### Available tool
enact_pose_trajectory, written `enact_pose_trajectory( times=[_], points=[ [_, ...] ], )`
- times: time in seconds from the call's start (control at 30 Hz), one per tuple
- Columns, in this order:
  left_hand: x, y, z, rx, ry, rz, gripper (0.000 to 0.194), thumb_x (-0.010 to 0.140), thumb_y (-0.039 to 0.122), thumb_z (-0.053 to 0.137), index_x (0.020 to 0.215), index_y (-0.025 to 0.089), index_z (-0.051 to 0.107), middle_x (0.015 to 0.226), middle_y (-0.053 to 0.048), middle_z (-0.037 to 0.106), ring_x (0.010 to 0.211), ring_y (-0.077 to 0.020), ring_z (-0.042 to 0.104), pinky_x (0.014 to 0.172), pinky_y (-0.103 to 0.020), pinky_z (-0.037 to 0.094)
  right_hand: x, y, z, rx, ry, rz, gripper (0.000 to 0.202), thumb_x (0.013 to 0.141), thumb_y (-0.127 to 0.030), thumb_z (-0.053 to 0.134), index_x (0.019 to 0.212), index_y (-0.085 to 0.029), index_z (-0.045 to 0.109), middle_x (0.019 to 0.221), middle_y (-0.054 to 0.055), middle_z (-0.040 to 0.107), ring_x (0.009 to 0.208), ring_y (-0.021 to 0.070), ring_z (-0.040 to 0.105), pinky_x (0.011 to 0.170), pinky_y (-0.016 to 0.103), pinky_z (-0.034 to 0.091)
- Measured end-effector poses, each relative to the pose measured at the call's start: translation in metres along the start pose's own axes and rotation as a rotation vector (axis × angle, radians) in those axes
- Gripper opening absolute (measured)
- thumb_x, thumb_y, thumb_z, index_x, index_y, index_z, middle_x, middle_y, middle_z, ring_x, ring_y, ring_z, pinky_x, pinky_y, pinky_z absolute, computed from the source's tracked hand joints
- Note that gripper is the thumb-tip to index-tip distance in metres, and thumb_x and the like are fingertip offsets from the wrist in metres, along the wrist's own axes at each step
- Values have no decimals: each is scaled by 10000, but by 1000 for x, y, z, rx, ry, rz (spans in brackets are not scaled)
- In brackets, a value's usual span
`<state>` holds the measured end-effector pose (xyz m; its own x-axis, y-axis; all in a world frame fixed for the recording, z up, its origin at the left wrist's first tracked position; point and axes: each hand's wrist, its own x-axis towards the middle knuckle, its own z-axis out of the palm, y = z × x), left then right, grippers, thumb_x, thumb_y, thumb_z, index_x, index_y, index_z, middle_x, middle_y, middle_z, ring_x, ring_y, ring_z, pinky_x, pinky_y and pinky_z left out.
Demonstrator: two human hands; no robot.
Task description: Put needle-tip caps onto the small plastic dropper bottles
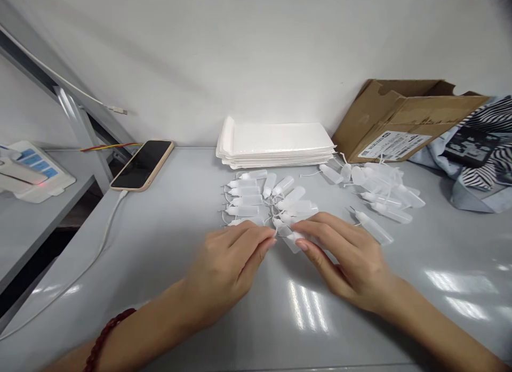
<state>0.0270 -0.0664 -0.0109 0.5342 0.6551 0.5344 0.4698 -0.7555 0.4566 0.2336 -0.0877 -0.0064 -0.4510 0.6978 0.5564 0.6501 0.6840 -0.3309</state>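
My left hand (pixel 236 260) is closed, thumb and fingers pinched near a thin white cap string beside the small bottles; what it grips is too small to name. My right hand (pixel 344 255) has its thumb and fingertips round a small translucent bottle with a white tip (pixel 296 236). Just above my left hand, several like bottles (pixel 245 200) lie in a column, tips to the left. A looser group of bottles (pixel 294 196) lies right of that column. One bottle with a bare metal needle (pixel 374 227) lies beyond my right hand.
A stack of white padded envelopes (pixel 280 143) stands against the wall. A pile of bottles (pixel 384 185) lies before an open cardboard box (pixel 400 116). Cloth (pixel 480 164) is at the far right. A phone (pixel 143 165) with a white cable (pixel 100 249) lies at the left.
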Motion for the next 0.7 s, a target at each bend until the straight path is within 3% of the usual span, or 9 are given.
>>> enact_pose_trajectory(
  times=[0.23,0.7],
  points=[
    [2,0,2,4,14,62,115,866,81,529,933,138,602,767,-17,677,661,-119,635,617,-223,519,2,-1,1,-21,-20,-11,135,881,-120,493,991,-117,570,786,81,629,691,156,579,562,255,465],
    [0,0,3,0,19,34,108,875,94,527,937,148,597,788,-14,686,672,-111,640,630,-221,530,2,-1,0,2,-71,-3,138,899,-132,465,951,-106,591,768,82,613,660,146,544,540,254,455]
  ],
)
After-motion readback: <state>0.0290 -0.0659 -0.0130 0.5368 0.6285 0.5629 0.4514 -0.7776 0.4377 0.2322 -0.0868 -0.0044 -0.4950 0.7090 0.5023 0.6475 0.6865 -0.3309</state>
